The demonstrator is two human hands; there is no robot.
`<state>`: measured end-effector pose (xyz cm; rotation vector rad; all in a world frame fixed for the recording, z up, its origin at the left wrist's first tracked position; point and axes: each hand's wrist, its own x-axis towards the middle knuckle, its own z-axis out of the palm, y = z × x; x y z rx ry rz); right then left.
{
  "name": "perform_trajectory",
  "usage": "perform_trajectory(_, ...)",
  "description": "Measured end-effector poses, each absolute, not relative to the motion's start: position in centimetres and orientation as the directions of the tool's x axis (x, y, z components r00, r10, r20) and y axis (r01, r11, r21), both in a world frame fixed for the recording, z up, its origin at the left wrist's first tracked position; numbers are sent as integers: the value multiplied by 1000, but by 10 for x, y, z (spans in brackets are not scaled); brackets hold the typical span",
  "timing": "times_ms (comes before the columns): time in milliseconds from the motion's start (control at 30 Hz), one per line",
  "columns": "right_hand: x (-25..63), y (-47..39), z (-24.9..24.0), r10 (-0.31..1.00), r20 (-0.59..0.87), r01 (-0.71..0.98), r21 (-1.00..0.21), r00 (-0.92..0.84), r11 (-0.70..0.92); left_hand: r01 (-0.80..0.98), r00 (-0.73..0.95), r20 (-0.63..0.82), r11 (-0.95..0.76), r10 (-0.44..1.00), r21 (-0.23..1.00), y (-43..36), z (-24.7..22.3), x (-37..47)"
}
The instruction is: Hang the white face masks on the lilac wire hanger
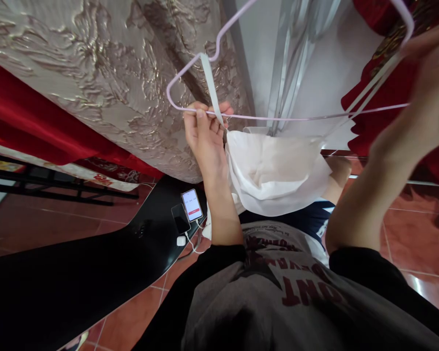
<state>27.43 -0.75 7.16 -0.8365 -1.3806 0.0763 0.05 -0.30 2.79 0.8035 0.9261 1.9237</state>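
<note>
A pale pink hanger [270,118] spans the upper part of the head view. A white garment [274,170] hangs below its lower bar by thin straps. The left strap [210,83] loops over the hanger's left shoulder. My left hand [208,131] pinches the lower bar near its left end, beside this strap. My right hand [429,63] is raised at the right edge, blurred, by the hanger's right shoulder and the right strap [376,85]; its fingers cannot be made out.
A textured beige curtain [95,73] fills the upper left, with red cloth [29,112] beside it. On a black bench [76,263] lie a lit phone [192,204], a dark phone [180,218] and a white charger [181,241]. More red cloth [369,97] hangs at right.
</note>
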Motion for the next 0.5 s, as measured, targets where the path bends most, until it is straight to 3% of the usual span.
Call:
perform_trajectory(33,261,-11,63,487,863,457,-491,137,741,-400,-443,210,-402,871,823,-3,26,1)
perform_trajectory(100,240,-17,45,607,782,542,-451,-143,709,-389,-431,269,-446,861,806,-1,22,2)
perform_trajectory(167,226,-19,28,712,657,642,-438,-250,629,-373,-435,310,-482,846,793,2,16,3)
perform_trajectory(300,221,-19,9,732,662,698,-447,-162,559,-228,-417,407,-527,813,819,-2,7,-1)
perform_trajectory(400,226,-19,6,725,673,675,-468,-146,571,-76,-227,417,-443,880,893,-19,12,-12)
perform_trajectory(500,230,-20,7,718,687,652,-495,-111,574,-83,-104,369,-378,924,922,-37,32,-20)
